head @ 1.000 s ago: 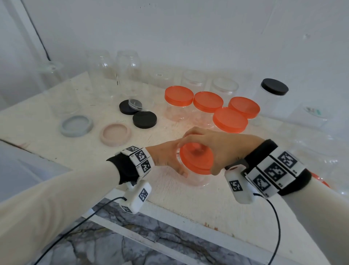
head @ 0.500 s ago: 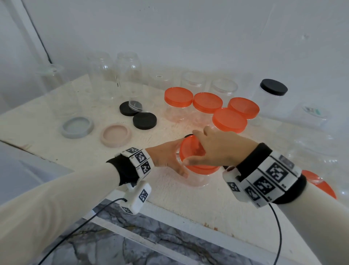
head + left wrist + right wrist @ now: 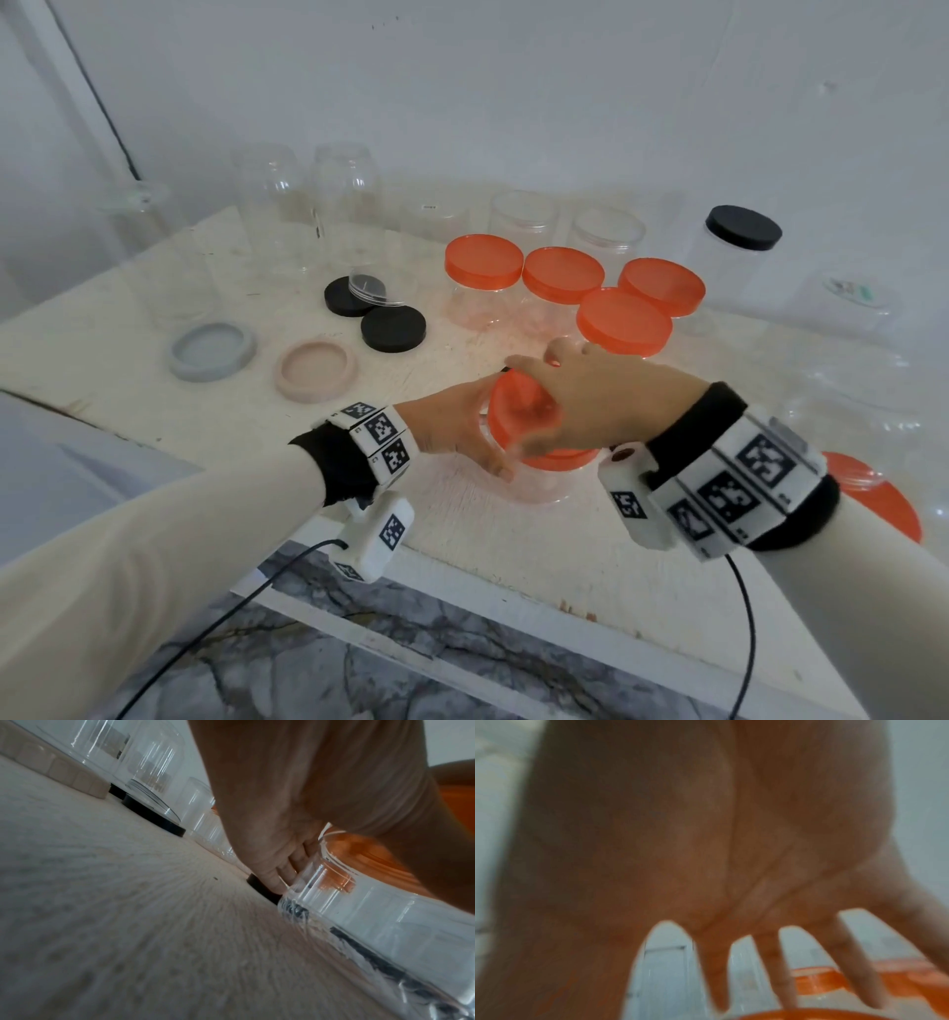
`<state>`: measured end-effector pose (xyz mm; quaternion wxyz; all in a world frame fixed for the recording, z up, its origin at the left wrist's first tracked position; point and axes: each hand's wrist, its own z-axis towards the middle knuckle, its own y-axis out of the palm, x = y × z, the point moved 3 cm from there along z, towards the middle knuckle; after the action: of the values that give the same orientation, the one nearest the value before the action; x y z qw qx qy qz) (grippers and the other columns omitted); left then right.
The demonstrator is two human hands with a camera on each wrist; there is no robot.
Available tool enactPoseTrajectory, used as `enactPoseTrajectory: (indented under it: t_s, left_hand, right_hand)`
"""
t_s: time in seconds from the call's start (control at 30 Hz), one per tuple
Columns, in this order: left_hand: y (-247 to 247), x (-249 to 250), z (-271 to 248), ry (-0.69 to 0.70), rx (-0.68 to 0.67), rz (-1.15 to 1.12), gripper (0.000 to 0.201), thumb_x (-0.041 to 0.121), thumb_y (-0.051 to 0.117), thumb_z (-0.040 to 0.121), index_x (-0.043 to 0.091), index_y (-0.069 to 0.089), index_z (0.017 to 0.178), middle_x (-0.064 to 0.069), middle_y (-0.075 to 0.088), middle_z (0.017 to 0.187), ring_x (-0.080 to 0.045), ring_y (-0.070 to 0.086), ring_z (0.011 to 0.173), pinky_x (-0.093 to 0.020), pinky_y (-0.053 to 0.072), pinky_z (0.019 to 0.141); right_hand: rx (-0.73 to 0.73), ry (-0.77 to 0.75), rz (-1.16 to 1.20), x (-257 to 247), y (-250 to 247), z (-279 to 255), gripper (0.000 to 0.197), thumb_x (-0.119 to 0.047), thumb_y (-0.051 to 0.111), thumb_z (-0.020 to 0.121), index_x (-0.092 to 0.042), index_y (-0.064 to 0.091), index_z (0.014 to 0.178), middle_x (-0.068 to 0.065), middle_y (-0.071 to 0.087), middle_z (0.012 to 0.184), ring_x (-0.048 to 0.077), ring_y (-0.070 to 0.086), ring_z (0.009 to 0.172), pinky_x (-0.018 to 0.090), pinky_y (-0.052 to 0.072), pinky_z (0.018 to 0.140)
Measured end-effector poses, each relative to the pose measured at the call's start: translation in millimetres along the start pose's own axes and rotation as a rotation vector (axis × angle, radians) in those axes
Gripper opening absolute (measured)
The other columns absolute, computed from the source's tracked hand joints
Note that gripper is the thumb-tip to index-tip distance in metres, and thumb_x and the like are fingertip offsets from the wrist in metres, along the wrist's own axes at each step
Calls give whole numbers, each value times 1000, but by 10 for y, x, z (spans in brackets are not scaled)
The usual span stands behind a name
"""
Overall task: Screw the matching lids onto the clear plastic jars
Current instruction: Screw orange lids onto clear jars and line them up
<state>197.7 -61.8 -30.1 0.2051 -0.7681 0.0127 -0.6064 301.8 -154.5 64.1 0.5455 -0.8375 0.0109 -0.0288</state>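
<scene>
A clear plastic jar stands near the table's front edge with an orange lid on its mouth. My left hand grips the jar's left side. In the left wrist view its fingers curl round the jar wall. My right hand lies over the lid from the right. The right wrist view is blurred and shows its fingers spread and straight above the orange lid. The hand hides most of the lid's top.
Several orange-lidded jars stand just behind. Farther back are a black-lidded jar and open clear jars. Loose black lids, a pink lid and a grey lid lie at left. Another orange lid lies at right.
My right hand has turned on the lid, its wrist swinging right and toward me, and its fingers have gone from wrapping the rim to spread out. The left hand and jar stay put.
</scene>
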Motion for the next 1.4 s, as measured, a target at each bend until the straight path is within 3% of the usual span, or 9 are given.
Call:
enactPoseTrajectory:
  t_s: [0.13, 0.23, 0.37, 0.53, 0.63, 0.83, 1.03, 1.2, 1.4]
  left_hand:
    - [-3, 1, -5, -3, 3, 19, 96, 19, 87, 54, 28, 36, 135, 13, 51, 127, 0, 48, 119, -25, 39, 104]
    - [-18, -8, 7, 11, 9, 34, 88, -1, 82, 62, 38, 34, 125, 20, 49, 121, 12, 47, 112, -8, 40, 92]
    - [-10, 36, -19, 15, 3, 20, 94, 18, 87, 54, 40, 33, 128, 21, 51, 124, 10, 49, 115, -10, 42, 93]
    - [-4, 30, -13, 0, 9, 21, 96, 16, 87, 54, 28, 33, 133, 16, 49, 127, 8, 48, 116, -13, 41, 96]
    - [-6, 24, -14, -8, 14, 50, 92, 16, 86, 53, 32, 35, 128, 19, 50, 121, 6, 48, 113, -10, 40, 93]
    - [-7, 0, -12, -12, 4, 18, 104, 20, 88, 53, 27, 29, 138, 15, 48, 132, -2, 46, 124, -22, 39, 101]
    - [4, 31, -17, -8, 8, 45, 93, 28, 85, 48, 40, 34, 125, 20, 49, 123, 4, 47, 117, -15, 40, 98]
    - [-7, 1, -8, -9, 5, 17, 101, 18, 87, 54, 26, 30, 136, 16, 49, 130, 0, 47, 121, -15, 40, 99]
    - [5, 29, -13, 2, -4, 15, 107, 32, 83, 48, 31, 27, 139, 13, 46, 135, -4, 44, 126, -24, 41, 102]
  right_hand:
    - [-128, -176, 116, 10, -55, -57, 97, -27, 78, 68, -59, 16, 136, -15, 12, 146, 21, 33, 122, 43, 47, 91]
    - [4, -117, 100, 14, -62, -39, 86, -50, 75, 66, -55, 24, 135, -8, 31, 131, 19, 43, 99, 35, 48, 78]
    - [152, 33, -76, -18, -29, -18, 90, -83, 48, 66, -29, 33, 138, 4, 45, 120, 19, 40, 82, 33, 37, 69]
    - [-4, -111, 86, 5, -33, -48, 93, -56, 69, 72, -44, 12, 144, -6, 16, 150, 24, 34, 127, 40, 40, 97]
    - [-80, -203, 119, -4, -69, -56, 91, -34, 76, 70, -54, 21, 139, -12, 18, 144, 21, 38, 119, 41, 45, 93]
    - [138, 35, -76, -35, -43, 9, 90, -82, 44, 70, -28, 31, 140, 5, 42, 126, 21, 42, 86, 32, 36, 67]
    - [-130, -178, 122, 8, -86, -57, 89, -33, 74, 71, -57, 18, 136, -13, 17, 143, 20, 41, 116, 40, 47, 90]
    - [67, 37, 32, -25, -42, -1, 85, -75, 55, 70, -34, 29, 139, 5, 38, 126, 21, 44, 90, 34, 41, 71]
    - [51, 28, 96, -14, -23, -14, 71, -70, 33, 84, -30, 26, 143, 5, 23, 147, 29, 31, 130, 44, 36, 98]
